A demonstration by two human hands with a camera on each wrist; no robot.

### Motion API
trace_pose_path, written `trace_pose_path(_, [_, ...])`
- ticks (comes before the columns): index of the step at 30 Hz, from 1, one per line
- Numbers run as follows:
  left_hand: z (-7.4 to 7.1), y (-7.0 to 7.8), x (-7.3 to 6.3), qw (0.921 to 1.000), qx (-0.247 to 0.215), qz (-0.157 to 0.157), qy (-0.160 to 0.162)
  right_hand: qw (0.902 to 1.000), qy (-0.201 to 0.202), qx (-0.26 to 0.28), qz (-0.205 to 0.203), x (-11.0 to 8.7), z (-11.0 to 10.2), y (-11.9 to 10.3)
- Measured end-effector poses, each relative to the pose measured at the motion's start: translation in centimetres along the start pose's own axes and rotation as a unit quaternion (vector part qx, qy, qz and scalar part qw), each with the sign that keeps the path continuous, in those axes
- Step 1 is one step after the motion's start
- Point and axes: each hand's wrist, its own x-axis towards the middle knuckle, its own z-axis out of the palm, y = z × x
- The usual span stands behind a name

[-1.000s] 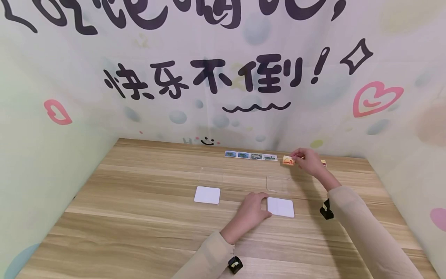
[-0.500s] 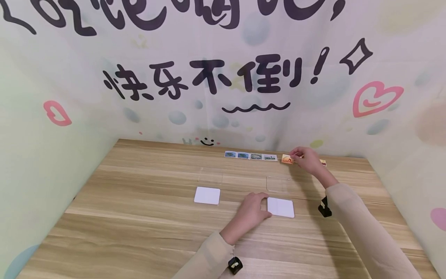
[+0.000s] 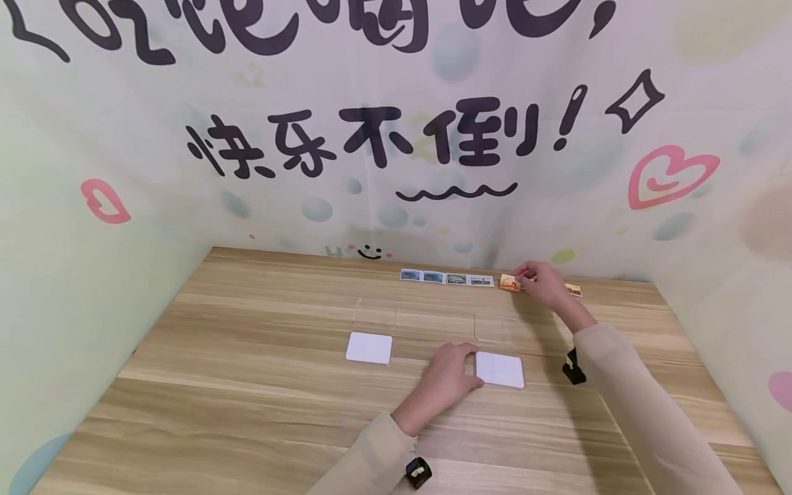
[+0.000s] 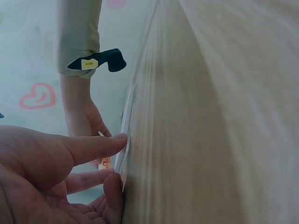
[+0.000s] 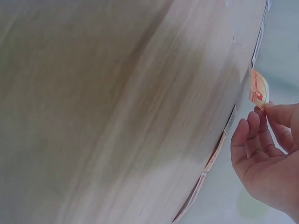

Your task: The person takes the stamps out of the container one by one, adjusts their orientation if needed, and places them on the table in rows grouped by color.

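Observation:
My right hand is at the back of the table. It pinches an orange and yellow postage stamp between thumb and fingertips, as the right wrist view shows. Other orange stamps lie partly hidden behind that hand. My left hand holds the left end of a white card with thumb and index finger at its two left corners. In the left wrist view the thumb overlaps the card, seen edge-on.
A row of blue and green stamps lies along the back by the wall. Another white card is to the left. Behind the cards lie two thin clear rectangular pieces, the right one showing its outline. Printed cloth rises behind the table.
My right hand and the orange stamp have shifted slightly to the left along the back row. The left hand stays in place at the white card.

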Motion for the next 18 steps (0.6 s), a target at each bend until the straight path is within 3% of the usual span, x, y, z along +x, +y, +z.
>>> trace_pose_path(18, [0.06,-0.11,0.03,1.0000,0.002,-0.002,0.002,0.9996,0.002,-0.026,0.008,0.78,0.59,0.23])
